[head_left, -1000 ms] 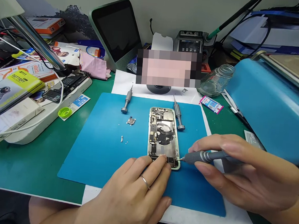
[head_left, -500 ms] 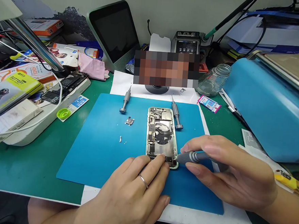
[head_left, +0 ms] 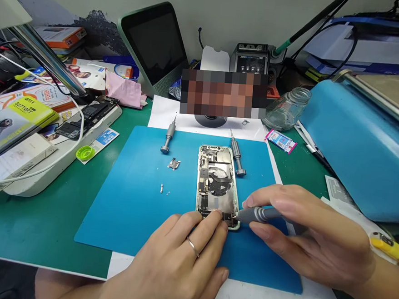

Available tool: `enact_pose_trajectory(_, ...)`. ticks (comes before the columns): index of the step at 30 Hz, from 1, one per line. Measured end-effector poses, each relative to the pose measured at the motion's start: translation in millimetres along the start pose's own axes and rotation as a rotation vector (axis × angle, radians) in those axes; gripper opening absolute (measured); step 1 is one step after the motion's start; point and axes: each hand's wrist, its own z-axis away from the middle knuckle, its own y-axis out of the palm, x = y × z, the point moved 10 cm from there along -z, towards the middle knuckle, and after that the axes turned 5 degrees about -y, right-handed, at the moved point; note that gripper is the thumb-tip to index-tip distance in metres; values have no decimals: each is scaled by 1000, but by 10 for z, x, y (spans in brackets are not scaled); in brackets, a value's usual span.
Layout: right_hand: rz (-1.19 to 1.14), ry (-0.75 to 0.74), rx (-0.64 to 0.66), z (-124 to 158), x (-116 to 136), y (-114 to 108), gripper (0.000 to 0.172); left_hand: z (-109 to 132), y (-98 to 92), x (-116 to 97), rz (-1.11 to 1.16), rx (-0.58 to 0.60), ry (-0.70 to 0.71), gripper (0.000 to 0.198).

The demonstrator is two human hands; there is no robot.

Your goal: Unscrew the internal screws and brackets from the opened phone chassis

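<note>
Opened phone (head_left: 217,182) was laid mid blue mat (head_left: 130,208) | L hand (head_left: 178,262) was rested flat, fingers apart, tips pressed on phone's near end | R hand (head_left: 316,239) was clamped on grey screwdriver (head_left: 259,214), tip set at phone's near-right corner | 2 spare drivers (head_left: 168,137) were left by phone's far end.

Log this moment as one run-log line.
left hand: fingertips steady opened phone | right hand: grips screwdriver, tip at phone's lower corner | surface: blue mat
</note>
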Motion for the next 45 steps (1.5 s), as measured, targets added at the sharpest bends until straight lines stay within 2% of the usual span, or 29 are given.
enact_pose_trajectory(7,-41,6,-1,14,19,-37,58,-53,-60,35,-35,-156,-10,37)
enact_pose_trajectory(17,11,41,-1,40,-25,-35,79,-20,-38,19,-16,-89,-8,38)
enact_pose_trajectory(27,51,44,-6,0,-21,-99,74,-26,-25,4,-13,-60,8,38)
enact_pose_trajectory(33,21,46,-28,10,-45,-89,70,-25,-32,9,-21,-52,8,38)
enact_pose_trajectory(39,-2,53,12,24,-68,-22,66,-15,-30,12,-13,-63,9,38)
enact_pose_trajectory(45,26,32,16,-73,-40,-37,59,-24,-42,9,-15,-78,2,39)
